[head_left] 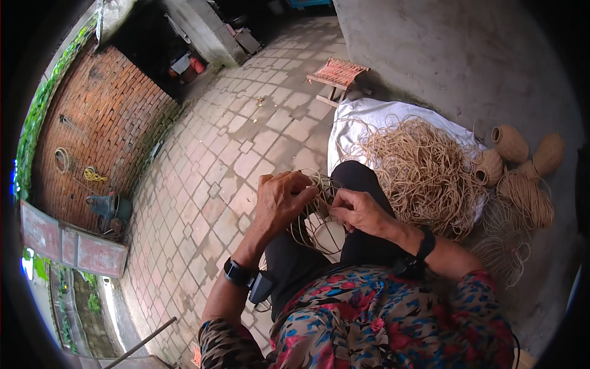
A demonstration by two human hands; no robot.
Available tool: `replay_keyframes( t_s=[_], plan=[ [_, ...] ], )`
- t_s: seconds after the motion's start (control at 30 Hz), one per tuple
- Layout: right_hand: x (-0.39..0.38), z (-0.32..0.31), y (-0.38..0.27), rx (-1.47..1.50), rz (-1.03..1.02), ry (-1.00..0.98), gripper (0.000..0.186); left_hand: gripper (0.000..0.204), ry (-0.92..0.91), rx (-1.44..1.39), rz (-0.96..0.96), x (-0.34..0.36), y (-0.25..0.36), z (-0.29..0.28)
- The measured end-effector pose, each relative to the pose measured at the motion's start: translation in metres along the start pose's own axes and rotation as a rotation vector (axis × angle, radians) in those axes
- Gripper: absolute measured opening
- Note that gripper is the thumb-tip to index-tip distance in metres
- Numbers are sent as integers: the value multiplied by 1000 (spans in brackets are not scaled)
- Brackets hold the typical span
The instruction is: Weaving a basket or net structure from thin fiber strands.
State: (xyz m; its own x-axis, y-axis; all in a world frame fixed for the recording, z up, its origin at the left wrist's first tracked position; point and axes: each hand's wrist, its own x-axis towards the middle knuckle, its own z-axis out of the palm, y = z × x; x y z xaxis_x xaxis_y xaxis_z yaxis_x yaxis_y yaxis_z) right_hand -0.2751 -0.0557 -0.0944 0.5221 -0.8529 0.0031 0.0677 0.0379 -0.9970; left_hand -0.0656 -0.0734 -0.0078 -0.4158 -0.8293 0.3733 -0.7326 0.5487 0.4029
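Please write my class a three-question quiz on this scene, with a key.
1. True or false: the tangled cord pile rests at least partly on a white sheet.
2. What are the left hand and right hand holding? A) slatted stool; B) open frame of thin strands; C) yellow cord.
3. Fill in: the far-left wall is built of ____.

Key: 1 true; 2 B; 3 brick.

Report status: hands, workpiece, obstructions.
Left hand and right hand pinching at openwork basket frame. Frame between the knees. Tangled cord heap off right, apart from hands. No obstruction seen.
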Motion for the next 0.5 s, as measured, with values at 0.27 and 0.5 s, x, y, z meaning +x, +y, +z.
replay_keyframes(
  t_s=[0.27, 0.5],
  plan=[
    [1, -24, -8, -352, -297, 355, 13, 16, -48, 41, -94, -1, 4, 18],
    [28, 4, -14, -458, -470, 355, 13, 19, -28, 154, -49, -2, 3, 26]
  ],
)
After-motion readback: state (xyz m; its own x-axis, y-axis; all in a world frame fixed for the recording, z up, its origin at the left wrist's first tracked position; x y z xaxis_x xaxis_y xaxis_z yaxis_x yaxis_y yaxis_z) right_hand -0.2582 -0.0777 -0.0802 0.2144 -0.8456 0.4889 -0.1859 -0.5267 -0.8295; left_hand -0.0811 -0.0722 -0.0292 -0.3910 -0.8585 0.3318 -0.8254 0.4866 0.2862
